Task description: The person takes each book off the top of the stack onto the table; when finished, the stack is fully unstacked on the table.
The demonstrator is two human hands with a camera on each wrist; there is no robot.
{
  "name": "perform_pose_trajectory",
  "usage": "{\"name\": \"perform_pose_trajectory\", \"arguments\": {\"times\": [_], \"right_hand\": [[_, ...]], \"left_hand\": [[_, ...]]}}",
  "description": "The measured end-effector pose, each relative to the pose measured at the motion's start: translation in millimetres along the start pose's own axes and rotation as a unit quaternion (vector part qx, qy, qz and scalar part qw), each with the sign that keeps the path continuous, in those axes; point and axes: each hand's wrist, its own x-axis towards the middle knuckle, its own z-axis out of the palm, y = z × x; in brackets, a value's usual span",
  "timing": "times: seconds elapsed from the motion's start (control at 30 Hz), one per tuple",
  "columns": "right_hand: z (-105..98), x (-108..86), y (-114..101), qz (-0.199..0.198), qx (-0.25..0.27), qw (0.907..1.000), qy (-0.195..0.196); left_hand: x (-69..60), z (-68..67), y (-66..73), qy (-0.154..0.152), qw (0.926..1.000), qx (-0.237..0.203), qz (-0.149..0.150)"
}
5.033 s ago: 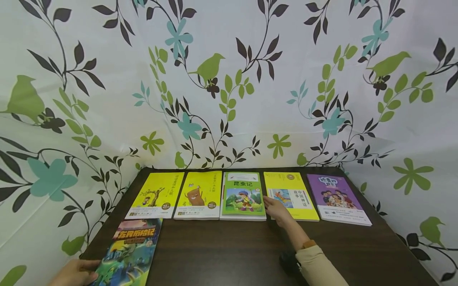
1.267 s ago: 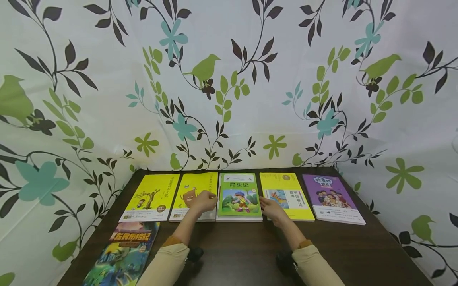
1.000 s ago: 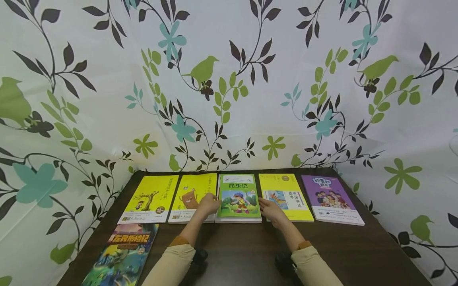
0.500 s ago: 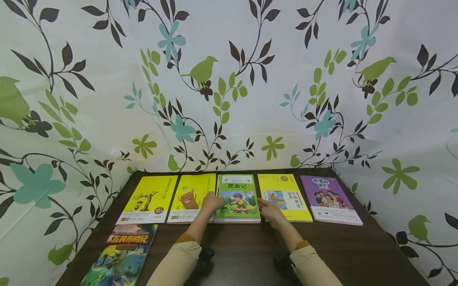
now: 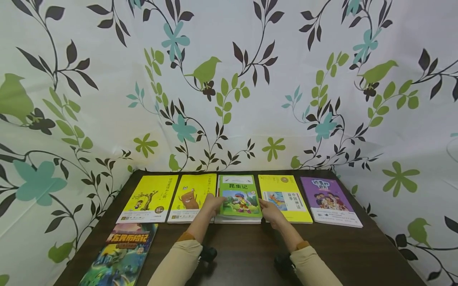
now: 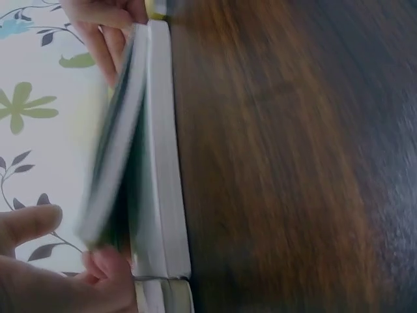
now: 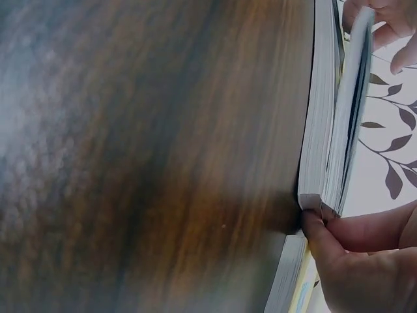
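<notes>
A green children's book (image 5: 240, 194) lies on top of another book (image 6: 164, 150) in the middle of the back row. Its left side is raised off the lower one, leaving a wedge-shaped gap in both wrist views. My left hand (image 5: 213, 204) holds that raised side, fingers under the edge and thumb over the cover. At the opposite side, my right hand (image 5: 272, 212) pinches the near right corner, thumb and forefinger close together in the right wrist view. Whether the forefinger also touches the lower book is hard to tell.
Two yellow books, one with a tree (image 5: 148, 198) and one with a brown figure (image 5: 191, 198), lie left. Another yellow book (image 5: 285, 198) and a purple book (image 5: 330, 200) lie right. A colourful comic-style book (image 5: 121, 254) is at front left on the dark table (image 5: 243, 258). Patterned cloth (image 5: 229, 119) hangs behind.
My left hand has left the comic-style book at front left and come to the green book's left side. That side has risen. My right hand stays near the green book's right edge.
</notes>
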Motion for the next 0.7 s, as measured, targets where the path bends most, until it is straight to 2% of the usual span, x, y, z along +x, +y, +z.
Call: {"name": "perform_pose_trajectory", "arguments": {"times": [0.1,0.23,0.33,0.5,0.7], "right_hand": [[-0.4,0.7,0.3,0.001,0.003,1.0,0.0],[0.1,0.6,-0.2,0.002,0.002,1.0,0.002],[0.4,0.9,-0.8,0.004,0.002,1.0,0.005],[0.4,2.1,-1.0,0.004,0.001,0.9999,0.01],[1.2,1.0,-0.4,-0.012,-0.01,0.9999,0.006]], "left_hand": [[3.1,0.2,-3.5,0.0,1.0,0.006,-0.003],[3.1,0.7,-10.6,-0.014,0.9986,0.035,0.038],[0.6,1.6,-12.7,-0.037,0.997,0.022,0.064],[-1.4,4.0,-12.1,-0.064,0.9955,-0.033,0.062],[1.3,5.6,-15.7,-0.042,0.9977,-0.023,0.049]]}}
